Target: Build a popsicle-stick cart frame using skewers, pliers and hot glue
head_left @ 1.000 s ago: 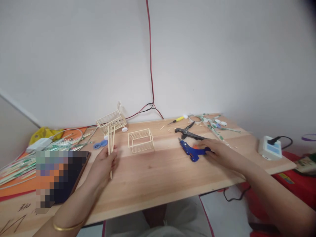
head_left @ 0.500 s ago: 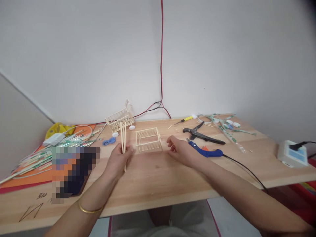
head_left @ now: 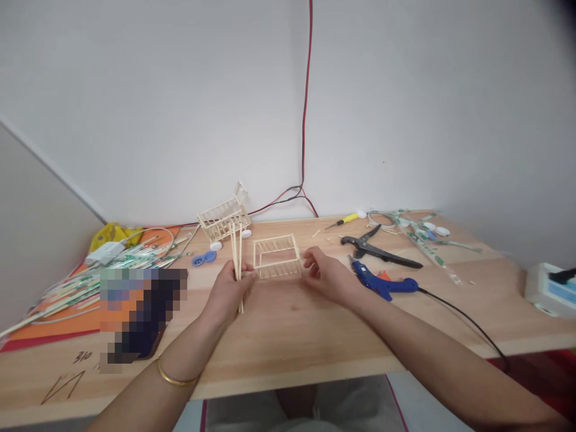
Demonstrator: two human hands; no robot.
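Observation:
My left hand point(head_left: 228, 291) is closed around several thin wooden sticks point(head_left: 236, 252), held roughly upright, with its fingertips close to the left side of a small wooden stick frame point(head_left: 276, 255). That frame sits on the table between my hands, with a row of short slats along its far and near sides. At its right end is my right hand point(head_left: 324, 273), fingers loosely curled and thumb apart, nothing seen in it. Whether these fingers touch the frame I cannot tell. Behind the left hand stands a larger slatted stick structure point(head_left: 222, 219).
Right of my right hand lie a blue glue gun point(head_left: 382, 282) with a black cord, black-handled cutters point(head_left: 380, 251) and a yellow screwdriver point(head_left: 346, 220). Wrapped sticks point(head_left: 117, 270) and a pixelated dark phone-like object point(head_left: 146, 318) lie left. A white power box point(head_left: 549, 291) stands far right.
Both hands have come nearer to the small frame, the right one moving left to its end. The sticks stay in my left hand. The whole view has shifted slightly.

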